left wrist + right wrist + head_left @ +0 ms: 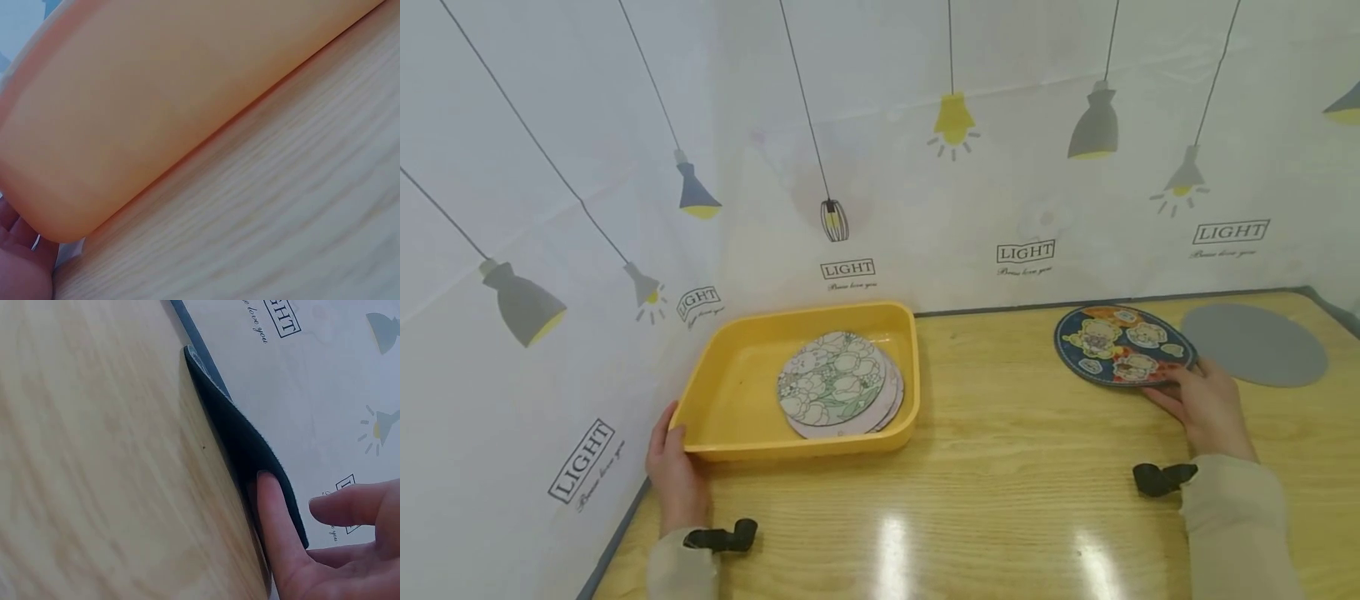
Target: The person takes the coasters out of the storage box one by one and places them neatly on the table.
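My right hand pinches the near right edge of a round dark-blue mat printed with cartoon bears. In the right wrist view the mat's black underside shows; one digit is beneath it, and the held side is raised off the table. At the left, my left hand grips the near left corner of a yellow plastic tray, thumb at the rim. Inside the tray's right part lie several stacked round mats, a floral one on top. The left wrist view shows mostly the tray's outer wall.
A plain grey round mat lies flat at the far right of the wooden table, partly behind my right hand. White cloth printed with lamps rises along the back and left sides of the table.
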`<state>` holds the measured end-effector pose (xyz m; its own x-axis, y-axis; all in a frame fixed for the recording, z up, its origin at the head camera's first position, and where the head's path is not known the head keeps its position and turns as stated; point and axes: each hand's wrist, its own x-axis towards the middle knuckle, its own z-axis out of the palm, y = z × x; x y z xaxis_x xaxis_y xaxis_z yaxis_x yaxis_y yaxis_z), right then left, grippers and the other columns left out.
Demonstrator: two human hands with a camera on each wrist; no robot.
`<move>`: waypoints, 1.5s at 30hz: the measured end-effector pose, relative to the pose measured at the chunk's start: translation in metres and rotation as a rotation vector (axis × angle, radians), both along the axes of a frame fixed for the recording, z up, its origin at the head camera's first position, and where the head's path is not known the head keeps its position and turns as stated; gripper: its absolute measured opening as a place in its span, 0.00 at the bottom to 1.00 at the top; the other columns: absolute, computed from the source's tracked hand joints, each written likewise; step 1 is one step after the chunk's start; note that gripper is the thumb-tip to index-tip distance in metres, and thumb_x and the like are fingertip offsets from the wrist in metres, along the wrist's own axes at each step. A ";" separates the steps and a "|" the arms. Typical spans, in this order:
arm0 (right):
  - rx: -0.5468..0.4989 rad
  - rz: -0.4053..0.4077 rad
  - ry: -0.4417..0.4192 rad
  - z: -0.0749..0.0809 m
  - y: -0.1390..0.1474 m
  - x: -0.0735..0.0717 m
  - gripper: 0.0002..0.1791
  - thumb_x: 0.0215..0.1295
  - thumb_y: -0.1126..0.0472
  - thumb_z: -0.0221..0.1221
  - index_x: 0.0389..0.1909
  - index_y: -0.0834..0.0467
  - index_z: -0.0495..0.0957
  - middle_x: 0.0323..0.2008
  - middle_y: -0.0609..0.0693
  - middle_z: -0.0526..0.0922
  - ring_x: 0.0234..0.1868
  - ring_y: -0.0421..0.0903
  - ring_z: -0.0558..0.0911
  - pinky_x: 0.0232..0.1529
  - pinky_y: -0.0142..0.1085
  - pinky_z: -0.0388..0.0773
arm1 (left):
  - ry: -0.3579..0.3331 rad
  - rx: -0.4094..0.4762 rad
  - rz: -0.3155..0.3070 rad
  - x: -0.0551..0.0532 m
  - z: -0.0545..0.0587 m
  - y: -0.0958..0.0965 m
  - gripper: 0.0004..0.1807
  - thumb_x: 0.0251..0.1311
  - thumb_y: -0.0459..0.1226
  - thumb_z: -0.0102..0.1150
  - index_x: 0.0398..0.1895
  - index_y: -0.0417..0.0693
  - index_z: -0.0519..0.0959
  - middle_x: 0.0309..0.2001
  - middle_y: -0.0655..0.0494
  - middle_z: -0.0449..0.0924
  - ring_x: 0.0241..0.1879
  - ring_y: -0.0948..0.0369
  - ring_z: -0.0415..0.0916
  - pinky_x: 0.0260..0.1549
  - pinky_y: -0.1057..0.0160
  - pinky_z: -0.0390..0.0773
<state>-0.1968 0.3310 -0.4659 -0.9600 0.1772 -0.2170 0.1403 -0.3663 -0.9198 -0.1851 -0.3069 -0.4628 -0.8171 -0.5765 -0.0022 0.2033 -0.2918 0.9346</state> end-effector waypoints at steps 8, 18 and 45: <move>0.020 0.001 0.017 0.000 0.000 0.002 0.36 0.65 0.69 0.43 0.68 0.56 0.34 0.68 0.55 0.42 0.38 0.34 0.76 0.44 0.33 0.73 | -0.001 0.041 -0.002 -0.001 0.002 0.002 0.21 0.62 0.36 0.44 0.60 0.50 0.67 0.61 0.53 0.61 0.59 0.56 0.59 0.55 0.63 0.62; 0.073 -0.008 0.000 -0.005 0.004 0.004 0.39 0.65 0.69 0.42 0.67 0.59 0.27 0.68 0.57 0.31 0.39 0.31 0.73 0.48 0.32 0.70 | -0.014 0.024 0.003 0.001 0.002 0.000 0.21 0.62 0.36 0.45 0.60 0.50 0.67 0.61 0.54 0.61 0.58 0.57 0.60 0.54 0.64 0.63; 0.243 -0.034 -0.110 -0.004 0.002 0.002 0.37 0.65 0.64 0.43 0.67 0.59 0.30 0.66 0.56 0.23 0.31 0.24 0.73 0.45 0.31 0.72 | -0.037 0.024 0.007 -0.001 0.003 0.001 0.22 0.62 0.37 0.44 0.61 0.53 0.66 0.62 0.54 0.59 0.60 0.59 0.58 0.56 0.63 0.60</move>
<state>-0.1947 0.3329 -0.4698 -0.9256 0.2682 -0.2672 0.2361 -0.1426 -0.9612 -0.1857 -0.3063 -0.4602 -0.8121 -0.5818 -0.0459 0.1712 -0.3127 0.9343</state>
